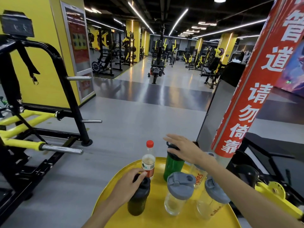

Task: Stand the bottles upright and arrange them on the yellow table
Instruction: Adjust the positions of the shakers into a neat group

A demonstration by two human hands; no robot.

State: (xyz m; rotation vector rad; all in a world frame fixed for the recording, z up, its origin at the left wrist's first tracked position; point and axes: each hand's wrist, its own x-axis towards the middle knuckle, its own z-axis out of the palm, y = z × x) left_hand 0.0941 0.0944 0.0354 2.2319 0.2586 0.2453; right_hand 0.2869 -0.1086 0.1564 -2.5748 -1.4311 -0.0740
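Several bottles stand upright on the round yellow table (pixel 115 199). My left hand (pixel 130 181) grips the black lid of a dark shaker bottle (pixel 138 203) at the front left. My right hand (pixel 182 147) hovers with straight fingers over the black lid of a green bottle (pixel 172 167) at the back, touching or just above it. A clear drink bottle with a red cap (pixel 148 160) stands behind my left hand. Two clear shakers with grey lids (pixel 178 193) (pixel 212 201) stand at the front right. Another clear bottle with orange lettering (pixel 198 176) is partly hidden under my right forearm.
A red pillar with white characters (pixel 256 89) rises just right of the table. A black and yellow weight machine (pixel 32 112) stands to the left. Grey gym floor (pixel 131 122) stretches ahead, with more machines far back.
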